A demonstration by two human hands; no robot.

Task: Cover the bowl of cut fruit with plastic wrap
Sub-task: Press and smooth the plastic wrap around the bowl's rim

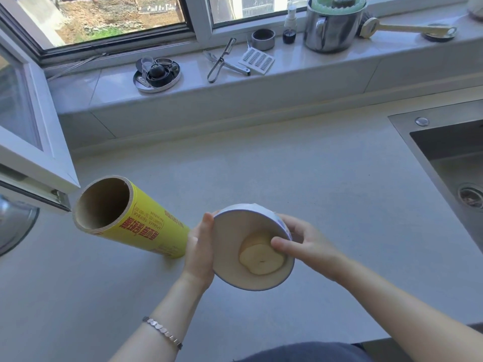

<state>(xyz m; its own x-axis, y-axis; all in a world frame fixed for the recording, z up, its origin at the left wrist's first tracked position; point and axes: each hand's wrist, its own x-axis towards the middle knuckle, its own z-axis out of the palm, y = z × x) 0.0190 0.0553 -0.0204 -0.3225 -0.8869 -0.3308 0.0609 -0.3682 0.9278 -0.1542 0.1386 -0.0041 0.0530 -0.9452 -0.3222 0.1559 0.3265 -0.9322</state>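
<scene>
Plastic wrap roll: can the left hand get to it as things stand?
Probably yes, once it lets go. The roll lies on the counter just beside the left hand, nothing between them. But that hand and the right hand both hold the tilted bowl.

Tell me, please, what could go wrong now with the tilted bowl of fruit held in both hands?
The white blue-rimmed bowl is tipped steeply toward the camera, so the pale cut fruit slices could slide out. No wrap visibly covers it. The left hand and right hand are both busy, so neither can steady the yellow plastic wrap roll, which may roll.
</scene>
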